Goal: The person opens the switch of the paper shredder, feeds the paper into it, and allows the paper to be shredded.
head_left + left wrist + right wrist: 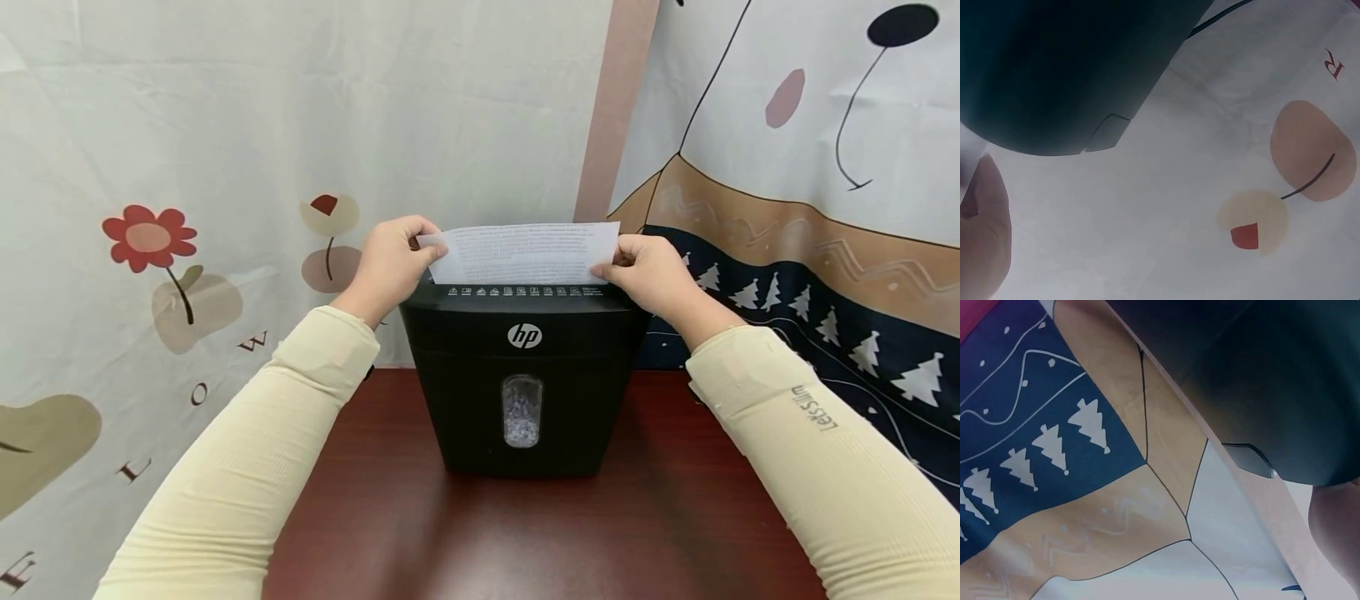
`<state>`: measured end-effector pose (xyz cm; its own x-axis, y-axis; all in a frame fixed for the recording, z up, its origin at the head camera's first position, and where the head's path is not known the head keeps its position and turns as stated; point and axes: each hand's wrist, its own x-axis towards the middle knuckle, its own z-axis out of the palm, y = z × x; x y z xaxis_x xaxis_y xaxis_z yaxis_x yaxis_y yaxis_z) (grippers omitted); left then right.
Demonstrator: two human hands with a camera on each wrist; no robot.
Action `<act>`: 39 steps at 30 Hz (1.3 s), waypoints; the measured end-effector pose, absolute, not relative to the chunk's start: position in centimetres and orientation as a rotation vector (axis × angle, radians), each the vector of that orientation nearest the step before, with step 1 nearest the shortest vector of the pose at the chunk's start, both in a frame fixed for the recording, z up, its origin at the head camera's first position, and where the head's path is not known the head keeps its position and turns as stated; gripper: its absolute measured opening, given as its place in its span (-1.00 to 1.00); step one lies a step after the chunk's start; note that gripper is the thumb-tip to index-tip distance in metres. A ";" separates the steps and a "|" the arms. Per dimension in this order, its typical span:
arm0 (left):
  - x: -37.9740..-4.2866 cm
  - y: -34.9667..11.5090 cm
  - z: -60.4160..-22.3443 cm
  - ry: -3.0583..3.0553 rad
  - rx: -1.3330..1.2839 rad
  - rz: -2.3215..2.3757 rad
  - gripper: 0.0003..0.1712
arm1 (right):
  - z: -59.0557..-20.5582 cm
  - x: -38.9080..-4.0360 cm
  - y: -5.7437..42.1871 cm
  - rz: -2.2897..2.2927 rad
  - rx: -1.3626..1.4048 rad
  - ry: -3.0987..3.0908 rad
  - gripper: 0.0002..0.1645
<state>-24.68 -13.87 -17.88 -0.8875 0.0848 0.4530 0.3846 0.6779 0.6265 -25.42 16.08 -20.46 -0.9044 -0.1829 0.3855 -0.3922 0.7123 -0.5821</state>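
Note:
A white printed sheet of paper (525, 252) stands at the top of a black HP paper shredder (465, 350), its lower edge at the slot. My left hand (397, 262) pinches the sheet's left edge between thumb and fingers. At the opposite edge, my right hand (648, 271) pinches the paper the same way. Through the shredder's small front window (522, 411), white shreds are visible. The left wrist view catches the shredder's side (1072, 75) and part of the left hand (985, 231). In the right wrist view, part of the right hand (1338, 531) appears beside the shredder (1285, 394).
The shredder stands on a dark red wooden table (517, 533). Behind it hangs a pale curtain (465, 108) printed with flowers and letters. On the right, the cloth shows a navy band (757, 292) with white trees. A dark cord (1219, 17) runs behind the shredder.

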 end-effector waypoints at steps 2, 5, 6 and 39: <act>-24.6 -13.9 -18.0 -2.524 -0.368 -1.060 -0.90 | -20.6 -25.4 16.2 0.991 0.436 -2.626 -0.81; -24.7 -13.8 -18.1 -2.532 -0.377 -1.046 -0.87 | -20.6 -25.4 16.3 1.004 0.406 -2.625 -0.83; -24.6 -13.8 -18.1 -2.533 -0.379 -1.042 -0.87 | -20.6 -25.3 16.4 1.008 0.400 -2.627 -0.84; -24.4 -13.9 -19.0 -2.623 -0.402 -0.964 -0.84 | -20.9 -25.1 16.6 1.010 0.437 -2.667 -0.89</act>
